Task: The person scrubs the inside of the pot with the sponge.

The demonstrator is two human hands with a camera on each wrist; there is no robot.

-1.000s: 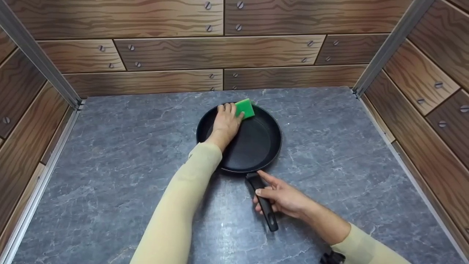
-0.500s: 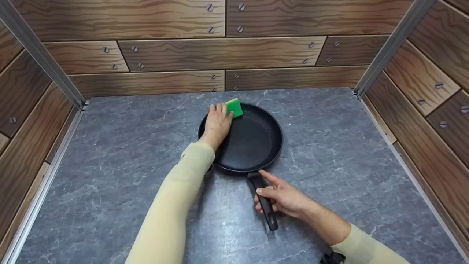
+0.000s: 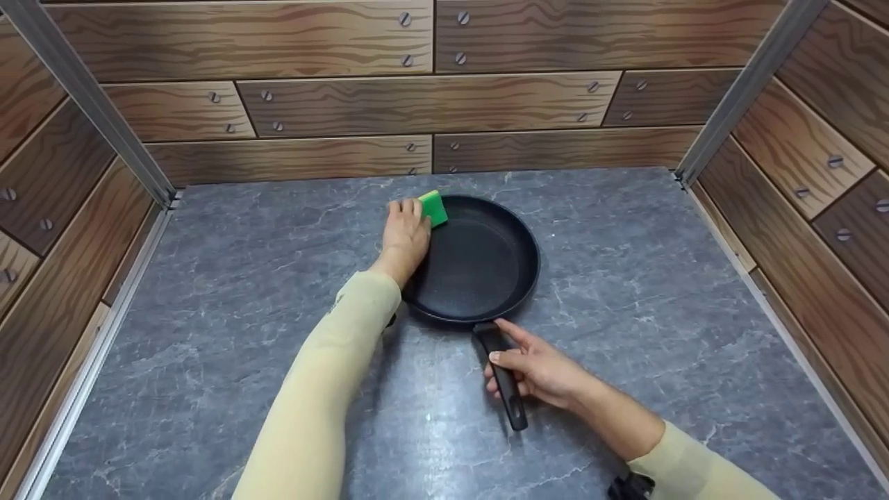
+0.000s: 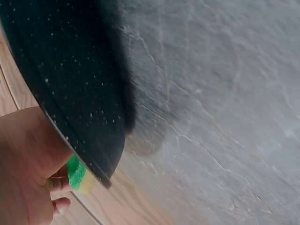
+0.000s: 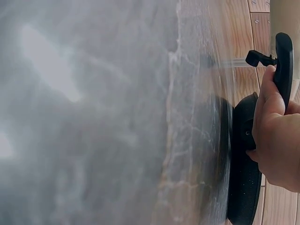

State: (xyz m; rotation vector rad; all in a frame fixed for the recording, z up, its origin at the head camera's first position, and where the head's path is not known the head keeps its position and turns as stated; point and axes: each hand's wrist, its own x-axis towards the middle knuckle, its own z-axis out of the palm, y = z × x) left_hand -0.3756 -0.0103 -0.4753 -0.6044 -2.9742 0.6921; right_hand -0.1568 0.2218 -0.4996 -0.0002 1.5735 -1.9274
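Observation:
A black frying pan (image 3: 479, 267) lies on the grey marbled tabletop with its handle (image 3: 512, 403) toward me. At the pan's far left rim, my left hand (image 3: 405, 232) holds a green and yellow sponge (image 3: 435, 210) against the inside. The left wrist view has the pan's speckled outer wall (image 4: 79, 89) partly covering the fingers, with a bit of sponge (image 4: 75, 172) showing. My right hand (image 3: 545, 371) grips the handle near its base, thumb on top and index finger stretched toward the pan. In the right wrist view, that hand (image 5: 276, 140) wraps the handle (image 5: 283, 65).
Wood-patterned panels (image 3: 417, 104) wall in the table at the back and both sides. Metal posts (image 3: 746, 90) rise at the two back corners. The marbled tabletop (image 3: 660, 278) extends on both sides of the pan. A black strap piece (image 3: 630, 486) sits at the right wrist.
My left hand has slid the sponge leftward along the pan's far wall to its upper left. The right hand keeps its hold on the handle; the head view has shifted slightly.

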